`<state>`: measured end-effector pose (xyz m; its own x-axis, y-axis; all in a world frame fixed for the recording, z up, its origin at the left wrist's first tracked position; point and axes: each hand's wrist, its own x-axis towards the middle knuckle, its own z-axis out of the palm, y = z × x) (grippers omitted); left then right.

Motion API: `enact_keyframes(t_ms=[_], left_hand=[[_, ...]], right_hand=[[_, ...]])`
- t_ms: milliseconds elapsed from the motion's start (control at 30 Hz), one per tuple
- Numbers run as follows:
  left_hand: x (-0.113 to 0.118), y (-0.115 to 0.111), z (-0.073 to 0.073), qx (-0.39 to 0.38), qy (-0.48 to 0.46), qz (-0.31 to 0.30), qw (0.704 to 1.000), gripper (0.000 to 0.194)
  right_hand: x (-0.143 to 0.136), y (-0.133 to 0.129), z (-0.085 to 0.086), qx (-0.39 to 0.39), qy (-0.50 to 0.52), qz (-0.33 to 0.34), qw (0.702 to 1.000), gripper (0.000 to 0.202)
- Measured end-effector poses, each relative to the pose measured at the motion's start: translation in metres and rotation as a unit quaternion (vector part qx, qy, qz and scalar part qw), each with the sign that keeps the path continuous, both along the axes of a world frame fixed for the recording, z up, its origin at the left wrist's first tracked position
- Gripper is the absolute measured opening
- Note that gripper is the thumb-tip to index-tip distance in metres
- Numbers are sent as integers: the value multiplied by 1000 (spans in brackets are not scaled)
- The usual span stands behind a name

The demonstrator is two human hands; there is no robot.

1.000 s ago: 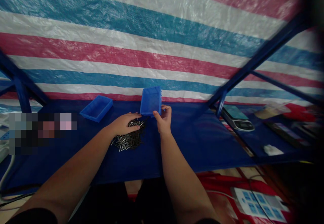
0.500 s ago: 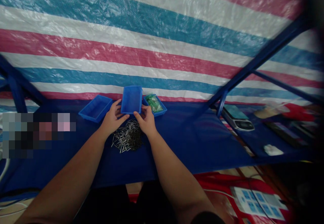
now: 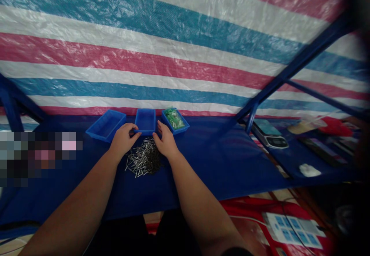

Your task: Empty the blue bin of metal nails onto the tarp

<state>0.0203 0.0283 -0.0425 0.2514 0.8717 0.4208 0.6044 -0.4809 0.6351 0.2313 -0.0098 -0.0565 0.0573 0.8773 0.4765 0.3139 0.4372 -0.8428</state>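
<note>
An empty blue tray (image 3: pixel 145 120) rests on the blue table behind a heap of metal nail-like pieces (image 3: pixel 143 159). At its front left corner, my left hand (image 3: pixel 125 138) has thumb and fingers closed on the rim. By the front right corner, my right hand (image 3: pixel 165 138) has its thumb and fingers apart, with the thumb near the tray's edge. Another empty blue tray (image 3: pixel 106 125) lies to the left, angled. To the right, a third blue tray (image 3: pixel 182 129) holds green and clear plastic packets (image 3: pixel 175 119).
Striped sheeting (image 3: pixel 150 63) hangs behind the blue table (image 3: pixel 225 159). A digital scale (image 3: pixel 271 134) stands on the right, near a white crumpled item (image 3: pixel 310 170) and a red item (image 3: pixel 335 127). Blue metal bars slant at both sides. A power strip (image 3: pixel 295 231) lies below right.
The middle tray has come down from a tilted, raised position to lie flatter on the table. My right hand's fingers have come away from its side; my left hand has moved toward the front corner.
</note>
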Motion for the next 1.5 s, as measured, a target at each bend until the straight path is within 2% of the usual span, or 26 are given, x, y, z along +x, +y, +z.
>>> enact_keyframes(t_ms=[133, 233, 300, 333, 367, 433, 500, 533, 633, 767, 933, 1133, 1233, 1500], left_hand=[[-1, -5, 11, 5, 13, 7, 1000, 38], [-10, -13, 34, 113, 58, 60, 990, 29], [-21, -20, 50, 154, 51, 138, 977, 25], [-27, -22, 57, 144, 54, 193, 969, 25], [-34, -25, 63, 114, 67, 257, 957, 30], [-49, -26, 67, 22, 121, 328, 937, 43], [-62, -23, 63, -67, 170, 316, 931, 60], [-68, -20, 60, -87, 186, 299, 932, 64], [-76, -9, 46, -93, 218, 247, 940, 67], [-73, -2, 38, -105, 237, 222, 940, 67], [-62, -4, 37, -80, 228, 202, 949, 65], [-50, -8, 31, -28, 213, 178, 960, 57], [-46, -7, 28, -27, 220, 165, 961, 55], [-36, -10, 24, -37, 196, 177, 964, 46]], right_hand=[[14, -12, 21, 45, 1, -10, 999, 46], [30, -19, 34, 70, 18, -83, 994, 31], [40, -21, 36, 79, 4, -167, 983, 22], [45, -21, 36, 80, -16, -217, 973, 19], [50, -20, 35, 75, -41, -266, 960, 18], [58, -17, 29, 50, -98, -346, 932, 20], [64, -13, 22, 14, -135, -385, 913, 24], [67, -11, 18, -5, -141, -388, 911, 25], [75, -4, 7, -66, -119, -356, 924, 27], [82, 2, -4, -113, -88, -303, 942, 36], [88, 6, -5, -114, -79, -282, 949, 44], [85, 1, 3, -110, -75, -275, 952, 39], [82, -1, 5, -104, -76, -271, 954, 37], [71, 0, 4, -83, -100, -262, 956, 31]])
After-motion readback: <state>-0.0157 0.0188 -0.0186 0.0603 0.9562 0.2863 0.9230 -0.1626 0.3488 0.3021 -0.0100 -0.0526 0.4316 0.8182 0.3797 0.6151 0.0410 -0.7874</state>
